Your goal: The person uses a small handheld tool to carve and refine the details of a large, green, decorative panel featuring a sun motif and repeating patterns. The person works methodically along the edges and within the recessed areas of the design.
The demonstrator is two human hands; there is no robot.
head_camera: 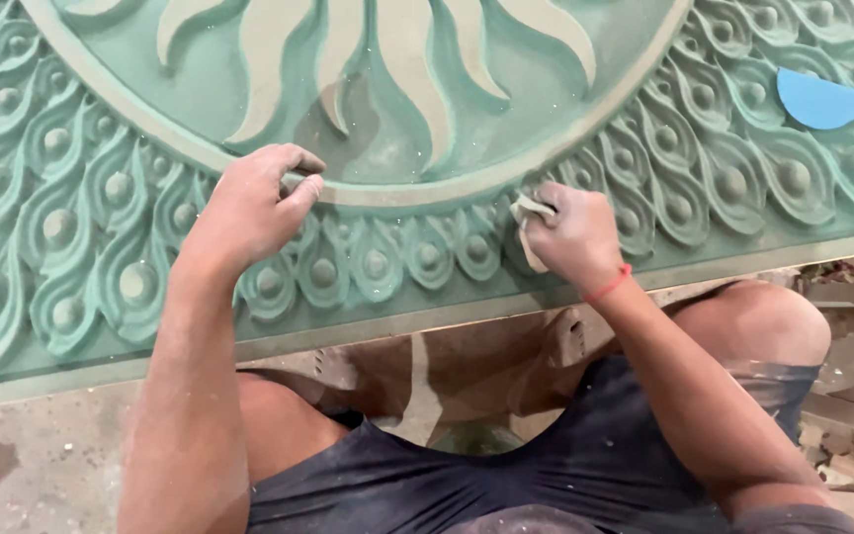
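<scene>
A large green carved relief panel (71,208) fills the upper view, with a ring of feather-like scales around a round centre of wavy rays (397,59). My left hand (254,203) rests with curled fingers on the raised ring at the panel's lower middle and holds nothing that I can see. My right hand (575,232) presses a folded pale piece of sandpaper (528,213) against the scale carvings near the panel's lower edge. A red thread circles my right wrist. Dust covers both hands.
A blue half-round flat piece (820,99) lies on the carvings at the upper right. My knees and dark shorts (506,475) are below the panel's edge. A dusty floor (32,455) lies at the lower left, and rubble bits (842,455) sit at the lower right.
</scene>
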